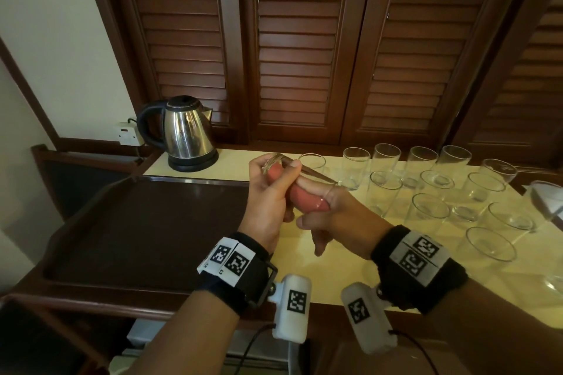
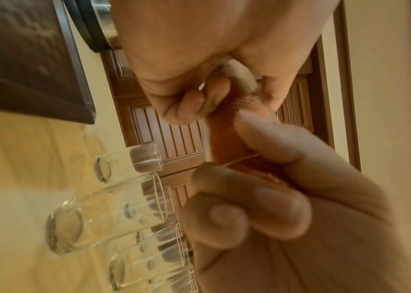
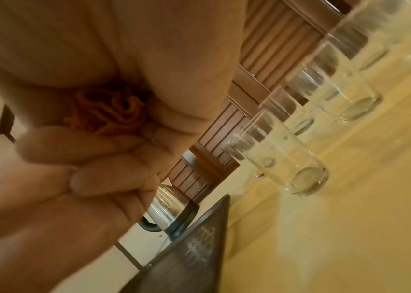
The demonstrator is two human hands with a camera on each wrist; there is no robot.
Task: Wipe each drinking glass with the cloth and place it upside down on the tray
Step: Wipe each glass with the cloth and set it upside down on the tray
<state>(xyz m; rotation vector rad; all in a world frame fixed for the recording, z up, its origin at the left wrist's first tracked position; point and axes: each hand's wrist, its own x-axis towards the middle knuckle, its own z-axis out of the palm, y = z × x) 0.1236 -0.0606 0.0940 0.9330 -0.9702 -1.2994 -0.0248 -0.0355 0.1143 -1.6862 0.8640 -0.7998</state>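
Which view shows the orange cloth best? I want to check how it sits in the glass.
The left wrist view: the cloth fills the held glass, close up, right to its rim. The head view shows the cloth through the glass, between the left hand and the right hand. The right wrist view shows only bunched folds in the palm.

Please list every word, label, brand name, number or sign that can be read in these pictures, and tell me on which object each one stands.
No readable words, brands or numbers appear in any view.
Wristbands and wrist cameras: black-and-white square code markers only, no letters.
Kettle: a faint mark on the steel body, too blurred to read.
Wall socket: no readable marking.
Drinking glasses and tray: no print visible.
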